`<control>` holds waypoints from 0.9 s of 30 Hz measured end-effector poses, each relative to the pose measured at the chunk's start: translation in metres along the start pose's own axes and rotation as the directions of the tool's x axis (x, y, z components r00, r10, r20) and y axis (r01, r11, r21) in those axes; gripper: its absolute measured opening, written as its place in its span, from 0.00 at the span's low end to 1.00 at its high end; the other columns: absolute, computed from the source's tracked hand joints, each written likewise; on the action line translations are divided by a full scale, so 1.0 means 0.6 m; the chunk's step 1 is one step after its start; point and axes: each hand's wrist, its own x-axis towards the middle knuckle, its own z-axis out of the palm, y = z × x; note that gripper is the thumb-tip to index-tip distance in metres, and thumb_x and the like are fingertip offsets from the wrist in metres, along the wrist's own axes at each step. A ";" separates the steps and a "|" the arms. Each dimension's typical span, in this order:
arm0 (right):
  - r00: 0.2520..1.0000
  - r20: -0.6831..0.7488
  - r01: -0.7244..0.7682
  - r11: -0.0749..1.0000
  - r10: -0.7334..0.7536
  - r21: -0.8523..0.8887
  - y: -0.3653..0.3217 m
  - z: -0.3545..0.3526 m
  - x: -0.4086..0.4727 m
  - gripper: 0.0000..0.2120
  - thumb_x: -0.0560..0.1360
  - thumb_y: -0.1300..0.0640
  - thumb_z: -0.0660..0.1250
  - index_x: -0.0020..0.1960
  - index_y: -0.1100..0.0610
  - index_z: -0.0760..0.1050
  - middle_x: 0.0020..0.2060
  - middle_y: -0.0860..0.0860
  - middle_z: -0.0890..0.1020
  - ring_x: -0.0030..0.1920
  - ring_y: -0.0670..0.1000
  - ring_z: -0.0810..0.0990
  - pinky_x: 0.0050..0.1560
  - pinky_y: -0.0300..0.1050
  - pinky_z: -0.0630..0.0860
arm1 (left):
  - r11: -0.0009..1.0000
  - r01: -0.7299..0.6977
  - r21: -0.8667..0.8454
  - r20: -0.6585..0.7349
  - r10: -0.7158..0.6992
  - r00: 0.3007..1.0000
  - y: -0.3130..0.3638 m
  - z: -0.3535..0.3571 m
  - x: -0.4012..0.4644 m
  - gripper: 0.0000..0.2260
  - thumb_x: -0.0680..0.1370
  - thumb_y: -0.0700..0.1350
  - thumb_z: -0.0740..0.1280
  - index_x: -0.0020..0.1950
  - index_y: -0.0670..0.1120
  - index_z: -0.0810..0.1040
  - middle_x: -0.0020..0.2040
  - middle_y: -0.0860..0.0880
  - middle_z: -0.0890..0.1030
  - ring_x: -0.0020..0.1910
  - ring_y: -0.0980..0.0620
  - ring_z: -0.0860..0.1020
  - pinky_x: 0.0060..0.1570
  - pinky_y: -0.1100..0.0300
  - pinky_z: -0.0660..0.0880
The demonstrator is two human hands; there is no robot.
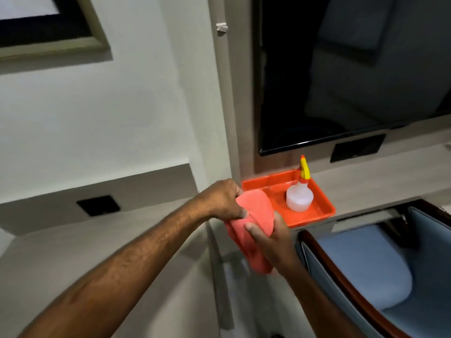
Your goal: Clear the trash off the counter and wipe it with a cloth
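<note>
A salmon-pink cloth (253, 215) hangs bunched between both hands in front of the counter's left end. My left hand (223, 200) grips its upper edge from the left. My right hand (267, 236) holds it from below and the right, thumb pressed on the fabric. The cloth's lower part droops down past my right wrist. Just behind the hands an orange tray (319, 213) rests on the pale grey counter (375, 181). No trash shows on the visible counter.
A clear spray bottle (299, 195) with a yellow and red nozzle stands in the tray. A dark TV screen (341, 69) hangs above the counter. A blue cushioned chair (371, 269) with a wooden frame stands at the lower right. White wall lies to the left.
</note>
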 end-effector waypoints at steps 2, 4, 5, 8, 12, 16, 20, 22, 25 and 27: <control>0.998 0.023 -0.062 0.998 0.063 -0.024 0.033 -0.034 0.063 0.24 0.64 0.46 0.77 0.55 0.42 0.71 0.49 0.42 0.80 0.48 0.38 0.79 0.45 0.35 0.76 | 0.998 -0.008 -0.061 -0.019 0.007 1.000 0.012 0.014 0.088 0.04 0.71 0.39 0.70 0.37 0.39 0.80 0.34 0.43 0.82 0.34 0.49 0.78 0.31 0.57 0.75; 0.980 0.104 -0.169 0.986 0.169 -0.004 0.065 -0.057 0.116 0.30 0.63 0.50 0.78 0.60 0.47 0.69 0.54 0.47 0.80 0.54 0.45 0.80 0.51 0.48 0.80 | 0.996 -0.041 -0.084 -0.011 0.041 0.999 0.010 0.039 0.165 0.04 0.71 0.33 0.65 0.38 0.39 0.77 0.38 0.43 0.80 0.39 0.46 0.79 0.36 0.56 0.75; 0.969 0.130 -0.214 0.977 0.212 0.003 0.083 -0.067 0.143 0.31 0.62 0.53 0.78 0.61 0.50 0.70 0.55 0.50 0.81 0.55 0.51 0.81 0.53 0.55 0.81 | 0.996 -0.044 -0.083 0.000 0.044 0.999 0.006 0.054 0.204 0.05 0.72 0.31 0.63 0.40 0.38 0.78 0.41 0.42 0.81 0.42 0.44 0.80 0.39 0.55 0.76; 0.933 0.151 -0.339 0.938 0.327 0.068 0.132 -0.083 0.204 0.31 0.60 0.59 0.77 0.62 0.54 0.71 0.56 0.57 0.82 0.55 0.58 0.82 0.56 0.65 0.79 | 0.993 0.017 -0.116 0.083 -0.007 0.997 -0.027 0.102 0.302 0.12 0.75 0.32 0.62 0.55 0.38 0.80 0.52 0.40 0.83 0.52 0.41 0.82 0.43 0.57 0.77; 0.896 0.107 -0.440 0.894 0.431 0.084 0.188 -0.083 0.270 0.27 0.66 0.63 0.76 0.61 0.53 0.71 0.56 0.55 0.82 0.54 0.56 0.82 0.55 0.61 0.81 | 0.985 0.080 -0.152 0.047 -0.074 0.996 -0.067 0.167 0.394 0.14 0.78 0.36 0.63 0.63 0.42 0.78 0.59 0.43 0.82 0.57 0.44 0.81 0.50 0.61 0.76; 0.887 0.018 -0.457 0.884 0.461 -0.094 0.223 -0.060 0.329 0.26 0.67 0.56 0.76 0.60 0.54 0.68 0.54 0.53 0.81 0.53 0.56 0.81 0.56 0.59 0.80 | 0.991 0.117 -0.071 -0.044 -0.120 0.992 -0.101 0.205 0.456 0.24 0.80 0.41 0.64 0.76 0.44 0.67 0.73 0.42 0.73 0.71 0.44 0.72 0.70 0.56 0.69; 0.903 -0.053 -0.424 0.862 0.426 -0.277 0.246 -0.031 0.358 0.26 0.68 0.58 0.76 0.61 0.59 0.69 0.55 0.54 0.80 0.57 0.57 0.79 0.58 0.51 0.77 | 0.984 0.079 0.160 -0.154 -0.054 0.987 -0.129 0.224 0.464 0.27 0.81 0.44 0.61 0.79 0.44 0.59 0.76 0.40 0.67 0.72 0.40 0.70 0.71 0.46 0.71; 0.903 -0.052 -0.410 0.820 0.427 -0.399 0.251 -0.023 0.359 0.27 0.70 0.57 0.75 0.64 0.59 0.67 0.54 0.53 0.78 0.58 0.58 0.79 0.60 0.51 0.75 | 0.934 -0.046 0.354 -0.151 0.106 0.983 -0.140 0.228 0.436 0.25 0.82 0.42 0.56 0.78 0.40 0.60 0.77 0.40 0.65 0.74 0.41 0.67 0.74 0.48 0.67; 0.925 0.007 -0.304 0.750 0.380 -0.588 0.237 -0.012 0.349 0.25 0.73 0.55 0.71 0.64 0.58 0.64 0.56 0.56 0.77 0.59 0.61 0.78 0.60 0.54 0.75 | 0.891 -0.150 0.428 -0.167 0.241 0.956 -0.170 0.212 0.365 0.22 0.82 0.42 0.55 0.77 0.37 0.63 0.74 0.39 0.70 0.73 0.41 0.69 0.73 0.49 0.68; 0.947 -0.027 -0.222 0.593 0.320 -0.774 0.215 0.001 0.337 0.29 0.74 0.51 0.68 0.69 0.60 0.62 0.63 0.61 0.74 0.63 0.64 0.74 0.64 0.58 0.72 | 0.893 -0.158 0.421 -0.313 0.307 0.899 -0.202 0.183 0.313 0.18 0.80 0.41 0.62 0.69 0.36 0.73 0.64 0.37 0.80 0.62 0.40 0.79 0.62 0.49 0.78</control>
